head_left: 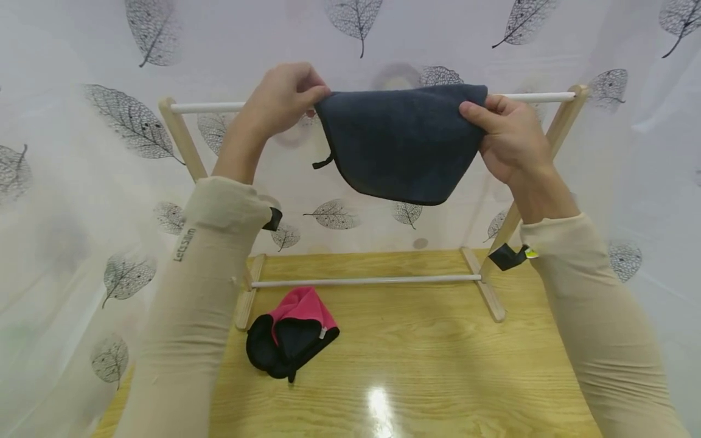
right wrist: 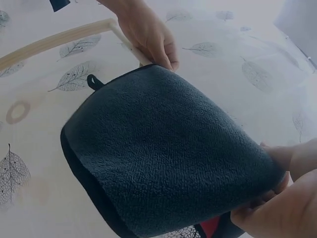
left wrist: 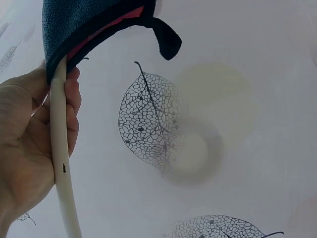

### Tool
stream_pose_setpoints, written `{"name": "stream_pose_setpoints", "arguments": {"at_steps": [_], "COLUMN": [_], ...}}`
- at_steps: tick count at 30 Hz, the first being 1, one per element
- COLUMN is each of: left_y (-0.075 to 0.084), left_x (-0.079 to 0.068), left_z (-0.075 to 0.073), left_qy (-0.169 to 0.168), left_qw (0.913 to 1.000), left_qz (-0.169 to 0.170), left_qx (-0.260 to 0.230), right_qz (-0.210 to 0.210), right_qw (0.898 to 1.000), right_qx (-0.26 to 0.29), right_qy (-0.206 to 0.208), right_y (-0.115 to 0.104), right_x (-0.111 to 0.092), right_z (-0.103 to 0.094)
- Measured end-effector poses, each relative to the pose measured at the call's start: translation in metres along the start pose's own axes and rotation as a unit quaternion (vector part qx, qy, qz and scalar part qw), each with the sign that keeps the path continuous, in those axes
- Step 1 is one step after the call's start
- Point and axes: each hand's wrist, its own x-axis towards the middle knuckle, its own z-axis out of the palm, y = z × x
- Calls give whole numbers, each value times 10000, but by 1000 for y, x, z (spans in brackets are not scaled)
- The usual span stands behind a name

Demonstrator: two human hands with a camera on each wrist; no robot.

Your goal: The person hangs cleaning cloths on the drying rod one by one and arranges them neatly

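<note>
A dark blue-grey towel (head_left: 405,146) with black edging and a small loop hangs folded over the white top bar (head_left: 208,107) of a rack. My left hand (head_left: 282,100) pinches its left top corner at the bar. In the left wrist view, the fingers of that hand lie around the bar beside the towel's edge, where a pink-red inner side shows. My right hand (head_left: 515,137) grips the right top corner, thumb on the front; the fingers behind are partly hidden. In the right wrist view the towel's fuzzy face (right wrist: 168,148) spreads between both hands.
A crumpled pink and black cloth (head_left: 303,304) lies on the wooden table (head_left: 416,365) at front left of the rack. Wooden legs (head_left: 564,121) and a white lower bar (head_left: 367,281) make up the rack. A leaf-printed curtain (head_left: 334,231) hangs behind.
</note>
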Motion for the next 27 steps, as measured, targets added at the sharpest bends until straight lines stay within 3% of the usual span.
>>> {"name": "stream_pose_setpoints", "arguments": {"at_steps": [11,18,23,27], "left_y": [-3,-3,-2,-1], "left_x": [0,0,-1,0], "left_z": [-1,-1,-1,0], "left_qy": [-11,-10,3,-1], "left_qw": [10000,10000,10000,10000], "left_qz": [-6,15,35,42], "left_qx": [-77,-80,-83,-48], "right_qz": [789,791,825,932], "right_qw": [9966,9953,9954,9953], "right_qx": [-5,-441,-237,-181], "right_qy": [-236,-345,-417,-182], "right_y": [-4,-4,-4,-4], "right_x": [0,1,4,5], "right_z": [-5,-6,-5,-3]}}
